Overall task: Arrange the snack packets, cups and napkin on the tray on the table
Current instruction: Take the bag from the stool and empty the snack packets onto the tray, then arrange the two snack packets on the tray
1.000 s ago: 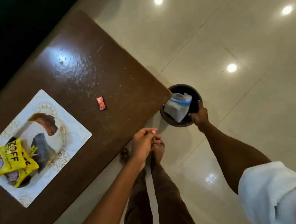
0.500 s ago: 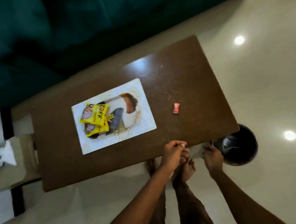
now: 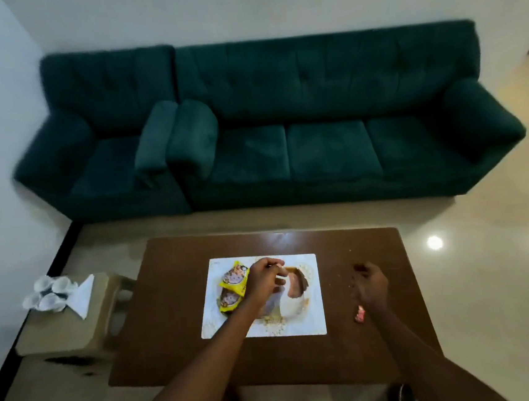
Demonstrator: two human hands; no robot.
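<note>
A white patterned tray (image 3: 313, 321) lies in the middle of the brown table (image 3: 171, 322). Two yellow snack packets (image 3: 233, 277) rest on the tray's left part. My left hand (image 3: 264, 276) hovers over the tray beside them, fingers pinched together, with nothing clearly visible in them. My right hand (image 3: 370, 285) is blurred above the table to the right of the tray, fingers loose, holding nothing visible. A small red packet (image 3: 360, 314) lies on the table just by my right wrist. White cups (image 3: 50, 292) and a folded napkin (image 3: 83, 295) sit on a stool to the left.
The beige stool (image 3: 72, 328) stands against the table's left end. A dark green sofa (image 3: 313, 114) runs along the wall behind the table. Crumbs are scattered on the table (image 3: 348, 284) near my right hand. Glossy floor surrounds the table.
My view swung up from the floor bin to the table and sofa. My right hand left the bin and rose over the table. My left hand moved over the tray.
</note>
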